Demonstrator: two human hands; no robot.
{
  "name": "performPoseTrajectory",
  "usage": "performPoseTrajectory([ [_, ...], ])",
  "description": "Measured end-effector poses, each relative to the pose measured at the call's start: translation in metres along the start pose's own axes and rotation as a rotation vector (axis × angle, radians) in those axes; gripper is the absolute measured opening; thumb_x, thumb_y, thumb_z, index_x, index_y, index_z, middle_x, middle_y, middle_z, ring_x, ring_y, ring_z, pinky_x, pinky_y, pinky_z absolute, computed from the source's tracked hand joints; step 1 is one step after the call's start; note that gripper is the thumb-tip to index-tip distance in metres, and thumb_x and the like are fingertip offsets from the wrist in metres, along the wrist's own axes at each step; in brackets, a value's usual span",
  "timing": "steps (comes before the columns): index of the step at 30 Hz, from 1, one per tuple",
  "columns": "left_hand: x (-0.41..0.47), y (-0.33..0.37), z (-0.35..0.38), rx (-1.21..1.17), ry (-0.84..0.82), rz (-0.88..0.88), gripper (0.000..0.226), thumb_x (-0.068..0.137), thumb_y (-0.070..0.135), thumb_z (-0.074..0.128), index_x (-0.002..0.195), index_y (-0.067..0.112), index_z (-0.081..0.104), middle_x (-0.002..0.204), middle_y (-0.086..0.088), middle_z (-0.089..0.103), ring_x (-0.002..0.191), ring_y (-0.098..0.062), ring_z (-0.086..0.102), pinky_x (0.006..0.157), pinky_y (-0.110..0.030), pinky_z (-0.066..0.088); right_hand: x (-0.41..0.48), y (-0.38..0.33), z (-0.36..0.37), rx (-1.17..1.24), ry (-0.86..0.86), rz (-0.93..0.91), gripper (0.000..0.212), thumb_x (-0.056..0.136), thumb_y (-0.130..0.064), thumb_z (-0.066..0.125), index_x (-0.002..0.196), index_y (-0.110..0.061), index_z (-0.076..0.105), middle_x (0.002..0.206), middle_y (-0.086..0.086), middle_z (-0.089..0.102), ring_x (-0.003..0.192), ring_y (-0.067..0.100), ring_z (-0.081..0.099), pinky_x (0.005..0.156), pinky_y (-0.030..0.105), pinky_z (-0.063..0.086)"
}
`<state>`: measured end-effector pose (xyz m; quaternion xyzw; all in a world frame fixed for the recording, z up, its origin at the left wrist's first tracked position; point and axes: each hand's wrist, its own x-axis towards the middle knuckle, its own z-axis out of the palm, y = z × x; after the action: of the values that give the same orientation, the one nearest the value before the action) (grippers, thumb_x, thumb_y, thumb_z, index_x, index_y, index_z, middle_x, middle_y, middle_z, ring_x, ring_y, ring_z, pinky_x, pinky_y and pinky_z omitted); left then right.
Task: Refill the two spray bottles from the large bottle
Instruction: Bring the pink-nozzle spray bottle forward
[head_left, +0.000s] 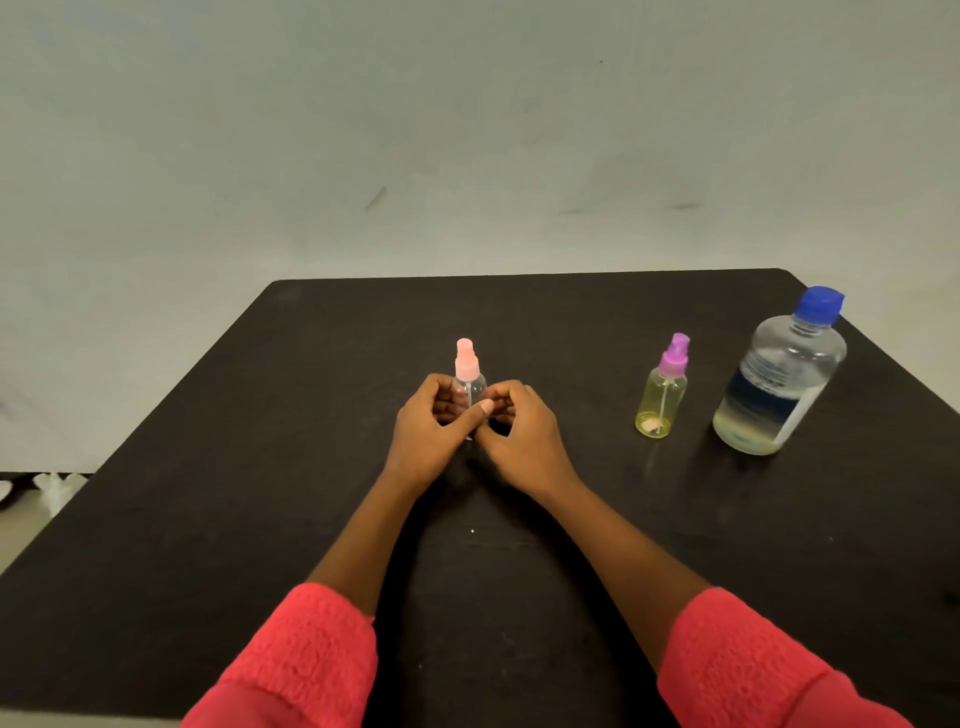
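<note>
Pink-capped spray bottle (469, 382): clear, looks empty, upright mid-counter, gripped on both sides by left hand (434, 434) and right hand (519, 434). Purple-capped spray bottle (662, 397): yellowish tint, only a trace at the bottom, standing apart to the right. Large bottle (779, 379), blue cap on, roughly half full of pale liquid, near the right edge of the black counter (260, 467). Left half of counter bare.
</note>
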<state>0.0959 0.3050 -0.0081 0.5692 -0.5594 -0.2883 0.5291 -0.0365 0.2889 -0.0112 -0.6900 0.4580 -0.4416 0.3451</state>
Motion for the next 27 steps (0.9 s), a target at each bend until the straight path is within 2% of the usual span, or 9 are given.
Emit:
performPoseTrajectory([
  [6,-0.002,0.003,0.001,0.035,-0.007,0.000,0.022,0.082,0.028,0.072,0.098,0.017,0.061,0.090,0.003,0.067,0.083,-0.005,0.063,0.073,-0.015,0.051,0.001,0.001,0.000,-0.002,0.002,-0.001,0.021,0.084,-0.018,0.070,0.102,-0.016,0.060,0.105,-0.003,0.059,0.096,0.007,0.059,0.082,0.022,0.052],
  [10,-0.003,0.004,0.001,0.050,-0.010,0.003,0.021,0.082,0.028,0.073,0.097,0.019,0.062,0.090,0.004,0.068,0.083,-0.006,0.065,0.073,-0.015,0.051,0.001,0.002,-0.001,0.009,-0.004,0.012,0.022,0.083,-0.019,0.070,0.103,-0.017,0.060,0.105,-0.004,0.059,0.097,0.006,0.059,0.084,0.024,0.053],
  [16,-0.003,0.003,0.001,0.093,-0.006,0.007,0.025,0.079,0.025,0.076,0.099,0.021,0.062,0.092,0.005,0.068,0.087,-0.009,0.064,0.078,-0.018,0.050,0.001,0.002,-0.001,0.085,-0.021,0.045,0.038,0.081,-0.012,0.069,0.115,-0.020,0.054,0.115,-0.003,0.057,0.106,0.008,0.058,0.093,0.029,0.052],
  [22,-0.004,0.005,0.001,0.104,-0.008,0.030,0.053,0.075,0.031,0.079,0.120,0.025,0.051,0.110,0.012,0.061,0.096,-0.003,0.060,0.082,-0.019,0.050,-0.008,-0.003,-0.011,0.202,0.091,0.084,0.041,0.082,-0.001,0.066,0.115,-0.021,0.052,0.113,0.001,0.055,0.108,0.007,0.056,0.096,0.024,0.049],
  [27,-0.006,0.010,0.001,0.082,0.004,0.017,0.053,0.074,0.029,0.080,0.118,0.029,0.050,0.111,0.016,0.059,0.097,0.002,0.058,0.079,-0.013,0.049,-0.029,-0.008,-0.021,0.198,0.227,-0.011,0.044,0.079,0.007,0.059,0.111,-0.023,0.054,0.107,-0.001,0.057,0.104,0.008,0.058,0.092,0.027,0.052],
])
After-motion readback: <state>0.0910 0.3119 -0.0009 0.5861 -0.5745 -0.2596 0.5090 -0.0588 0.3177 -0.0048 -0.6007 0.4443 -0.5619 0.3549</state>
